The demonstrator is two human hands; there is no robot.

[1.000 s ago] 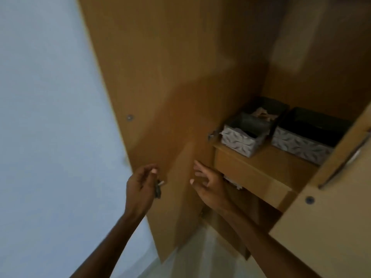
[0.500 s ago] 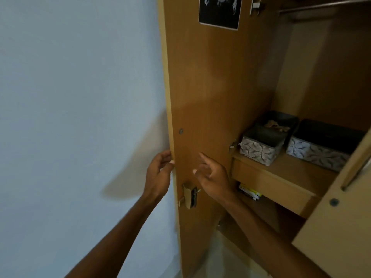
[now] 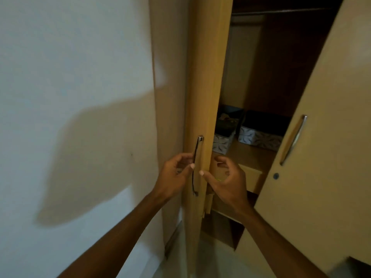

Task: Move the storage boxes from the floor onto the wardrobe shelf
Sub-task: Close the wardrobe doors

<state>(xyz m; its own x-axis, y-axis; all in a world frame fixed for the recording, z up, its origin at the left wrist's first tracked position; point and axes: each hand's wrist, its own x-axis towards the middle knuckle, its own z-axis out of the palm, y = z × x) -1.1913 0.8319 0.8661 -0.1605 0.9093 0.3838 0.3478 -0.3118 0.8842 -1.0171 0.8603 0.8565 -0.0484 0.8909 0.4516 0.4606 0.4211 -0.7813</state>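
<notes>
Two grey patterned storage boxes stand side by side on the wardrobe shelf (image 3: 249, 157): a narrow one (image 3: 221, 144) on the left, partly hidden by the door, and a wider one (image 3: 259, 138) on the right. The left wardrobe door (image 3: 202, 87) is seen almost edge-on. My left hand (image 3: 176, 174) curls its fingers around that door's metal handle (image 3: 197, 149) on the outer side. My right hand (image 3: 225, 179) is on the inner side, fingers spread, its thumb at the door's edge. It holds nothing.
The right wardrobe door (image 3: 321, 137) stands partly open with a long metal handle (image 3: 294, 139). A white wall (image 3: 70, 87) fills the left. A drawer front (image 3: 251, 175) sits under the shelf, and pale floor (image 3: 218, 263) shows below.
The left door has swung from showing its inner face to nearly edge-on. My left hand went from the door's edge to its outer handle. My right hand stayed near the inner side.
</notes>
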